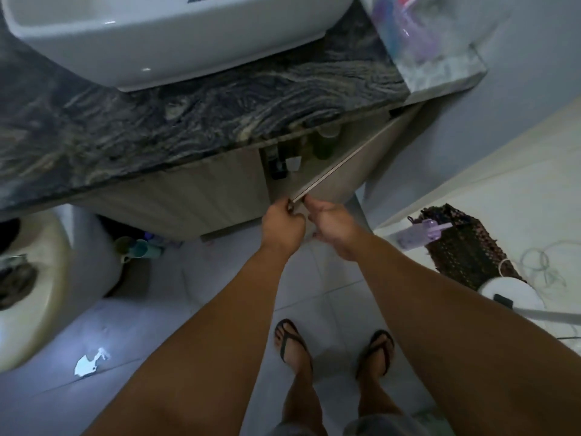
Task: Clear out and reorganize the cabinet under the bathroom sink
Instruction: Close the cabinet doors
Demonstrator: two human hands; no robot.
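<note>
The cabinet door [333, 174] stands partly swung out under the dark stone counter [188, 121], hinged at its far right side, and its free edge comes right to the fingertips of both hands. The left hand [283, 226] has its fingers curled at the near corner of that edge, apparently pinching it from the inner side; the right hand [330, 225] meets the same corner from the outer face, thumb and forefinger pointing at the edge. Blur hides whether the right fingers really clamp it or only touch. Gripping at the free edge, farthest from the hinge, makes sense: that is where the door swings most easily. Just beyond the fingers, in the gap the door has opened, a few dark bottles [320, 143] and a small black container [278, 166] stand on the cabinet shelf, still to be taken out, so the clearing seems barely begun. Above them sits the white sink [125, 42]. Well to the right of the fingers, a woven basket [465, 243] sits on the floor.
</note>
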